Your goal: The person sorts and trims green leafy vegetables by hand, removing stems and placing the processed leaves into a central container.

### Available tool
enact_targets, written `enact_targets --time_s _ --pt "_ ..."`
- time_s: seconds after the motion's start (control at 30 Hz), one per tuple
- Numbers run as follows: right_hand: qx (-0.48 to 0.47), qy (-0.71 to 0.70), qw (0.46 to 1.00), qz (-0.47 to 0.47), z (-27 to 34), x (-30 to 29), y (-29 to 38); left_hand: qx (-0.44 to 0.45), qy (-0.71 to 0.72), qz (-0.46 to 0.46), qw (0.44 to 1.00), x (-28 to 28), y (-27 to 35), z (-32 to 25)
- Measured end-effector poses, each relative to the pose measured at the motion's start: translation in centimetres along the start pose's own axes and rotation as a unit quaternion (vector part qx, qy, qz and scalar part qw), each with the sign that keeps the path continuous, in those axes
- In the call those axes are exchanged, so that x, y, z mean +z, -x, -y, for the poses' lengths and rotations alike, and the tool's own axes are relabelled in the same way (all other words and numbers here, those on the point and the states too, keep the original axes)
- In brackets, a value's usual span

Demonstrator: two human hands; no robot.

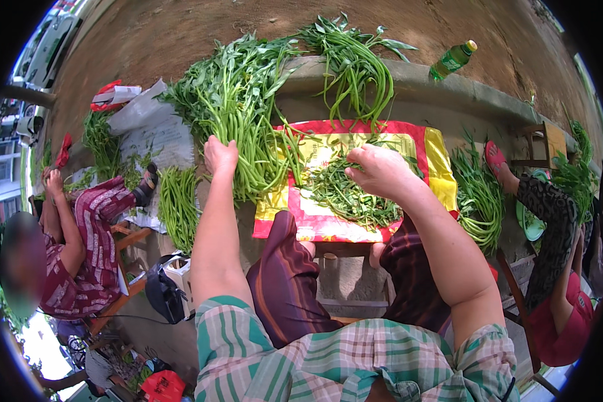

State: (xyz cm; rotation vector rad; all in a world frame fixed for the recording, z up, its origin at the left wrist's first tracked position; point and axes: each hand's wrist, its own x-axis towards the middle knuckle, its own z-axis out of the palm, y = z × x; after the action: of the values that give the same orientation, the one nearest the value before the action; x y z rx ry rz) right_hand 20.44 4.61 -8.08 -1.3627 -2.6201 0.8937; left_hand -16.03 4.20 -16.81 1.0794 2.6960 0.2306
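Note:
My left hand (221,156) is at the left side of a large heap of leafy green stems (246,115), touching them; its fingertips are partly hidden, so its grip is unclear. Over a red and yellow printed sack (437,166) my right hand (377,168) is raised with thumb and fingers bent toward each other; whether something small is between them cannot be seen. Below it, loose leaves and short stem pieces (352,196) lie piled on the sack. A few long stems reach from the heap onto the sack's left part.
Another bunch of greens (357,70) hangs over a concrete curb (407,80), with a green bottle (452,60) to its right. More stems lie at left (177,206) and right (477,201). Seated people are at left (90,241) and right (558,301). A dark bag (166,289) stands at my left.

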Motion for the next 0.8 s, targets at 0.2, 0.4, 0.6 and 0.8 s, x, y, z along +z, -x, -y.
enact_targets --time_s 0.2,0.4,0.6,0.8 --pt "-0.008 0.022 0.999 0.037 1.0 0.9 -0.6 0.052 0.051 -0.016 0.997 -0.4 1.9 -0.9" --pt "-0.027 0.007 0.999 0.015 0.6 1.3 -0.6 0.095 -0.01 0.004 0.995 -0.2 2.8 -0.6" --pt "-0.014 0.027 0.998 0.058 0.6 1.8 -1.4 0.171 -0.002 -0.032 0.985 -3.3 3.8 -1.0" --pt "0.021 0.024 0.998 0.062 0.5 2.4 -1.9 0.297 0.242 0.197 0.903 -14.0 16.8 -11.3"
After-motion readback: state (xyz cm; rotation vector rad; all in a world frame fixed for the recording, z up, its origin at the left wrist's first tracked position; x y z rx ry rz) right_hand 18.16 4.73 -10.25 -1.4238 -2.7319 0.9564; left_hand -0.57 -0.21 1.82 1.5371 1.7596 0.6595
